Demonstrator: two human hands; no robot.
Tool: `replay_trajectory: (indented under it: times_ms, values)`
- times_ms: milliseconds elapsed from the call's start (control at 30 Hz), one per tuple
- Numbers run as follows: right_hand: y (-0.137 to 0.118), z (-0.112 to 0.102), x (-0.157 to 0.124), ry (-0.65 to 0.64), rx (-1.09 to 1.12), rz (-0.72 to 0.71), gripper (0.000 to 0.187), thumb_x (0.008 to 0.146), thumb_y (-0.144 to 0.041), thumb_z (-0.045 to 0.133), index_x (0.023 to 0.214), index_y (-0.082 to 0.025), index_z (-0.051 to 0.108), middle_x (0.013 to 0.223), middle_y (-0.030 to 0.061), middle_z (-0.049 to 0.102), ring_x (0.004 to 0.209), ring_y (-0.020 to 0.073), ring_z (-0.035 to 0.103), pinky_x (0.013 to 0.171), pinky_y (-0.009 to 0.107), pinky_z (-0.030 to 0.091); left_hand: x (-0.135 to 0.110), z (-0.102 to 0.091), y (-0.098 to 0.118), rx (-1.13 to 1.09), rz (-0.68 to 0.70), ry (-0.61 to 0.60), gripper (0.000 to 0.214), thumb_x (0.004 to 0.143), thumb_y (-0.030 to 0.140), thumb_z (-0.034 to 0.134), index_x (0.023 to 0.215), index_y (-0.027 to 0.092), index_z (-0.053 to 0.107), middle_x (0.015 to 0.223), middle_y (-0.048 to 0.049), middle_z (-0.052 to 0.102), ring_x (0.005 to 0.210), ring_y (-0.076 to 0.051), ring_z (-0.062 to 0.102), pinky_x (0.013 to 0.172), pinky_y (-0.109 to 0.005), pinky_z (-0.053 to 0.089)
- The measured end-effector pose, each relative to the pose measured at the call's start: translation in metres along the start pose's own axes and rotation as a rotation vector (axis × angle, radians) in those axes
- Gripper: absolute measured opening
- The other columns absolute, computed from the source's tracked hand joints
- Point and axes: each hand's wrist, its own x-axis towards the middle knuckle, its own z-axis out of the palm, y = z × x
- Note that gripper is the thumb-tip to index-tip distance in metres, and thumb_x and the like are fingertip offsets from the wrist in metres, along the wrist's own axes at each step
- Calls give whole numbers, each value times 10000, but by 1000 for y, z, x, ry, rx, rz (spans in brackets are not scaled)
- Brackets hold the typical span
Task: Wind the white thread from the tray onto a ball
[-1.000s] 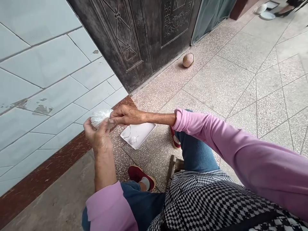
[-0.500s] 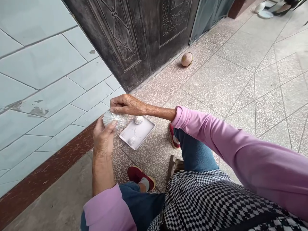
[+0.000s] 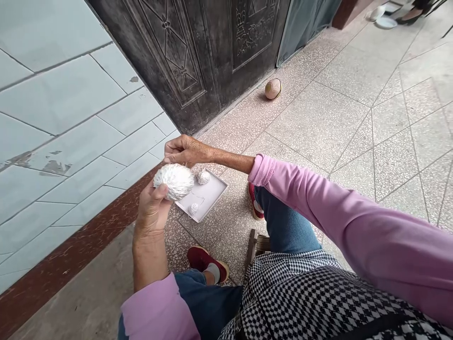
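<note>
My left hand [image 3: 153, 208] is closed around a white spiky ball [image 3: 173, 181] of thin strands, holding it up from below. Just above the ball, my right hand [image 3: 184, 149] has its fingers pinched together; whatever it grips is too fine to make out, perhaps a thread. Beneath the hands a white flat tray [image 3: 215, 193] lies on the floor with two smaller white puffs [image 3: 203, 176] in it. Both forearms wear pink sleeves.
A pale tiled wall [image 3: 71, 118] rises at left and a dark carved door [image 3: 198, 56] stands ahead. A small ball [image 3: 273, 88] rests by the door. My red shoes [image 3: 207, 262] and a low wooden stool [image 3: 258, 243] are below. Speckled floor tiles stretch right.
The white ball has turned and fluffed out rounder in my left hand. My right hand has lifted up and away from it, and the two small puffs in the tray have come into sight.
</note>
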Motion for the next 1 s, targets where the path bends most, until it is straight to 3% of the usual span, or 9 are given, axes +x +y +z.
replay_trajectory:
  times_ms: [167,333,567,667,833,1000]
  values:
    - [26,15,6,54,-45,13,370,1238,-34,673,920,-193,575,754,-70,557,743,94,510,717,199,403,2,-1,1,-119,101,98,811,569,635,1239,1172,207,905,1378,-212,901,1534,-489,794,1277,-574,719]
    - [17,39,1,2,-263,23,400,1218,-28,670,854,-181,605,824,-21,638,848,127,587,807,260,419,13,-5,-2,-208,203,227,751,589,647,1197,1098,254,810,1364,-142,869,1562,-408,740,1276,-510,693]
    - [-19,67,-25,-223,-265,14,340,1182,-21,647,887,-190,654,851,-2,692,872,168,625,856,298,461,29,-25,-12,-68,351,386,678,604,545,1126,1055,231,731,1175,-62,774,1216,-288,772,1068,-426,682]
    - [-27,61,-25,-210,-242,-37,288,1202,-46,657,948,-164,724,865,-4,697,859,155,626,845,287,464,31,-31,-18,17,327,411,715,568,458,1166,1071,230,712,1108,-18,771,1107,-249,762,992,-393,669]
    - [-39,34,-19,-73,-219,-64,342,1239,-62,682,911,-161,703,813,-18,658,810,133,569,774,267,419,28,-26,-23,165,262,396,733,553,470,1211,1078,238,756,1114,-20,850,1030,-238,757,1009,-398,674]
    - [-61,9,-25,-6,-201,74,340,1276,-119,711,941,-174,698,783,-24,616,834,145,538,784,282,403,15,-9,-18,161,137,222,762,574,525,1233,1159,216,856,1211,-84,904,1098,-275,820,1025,-380,700]
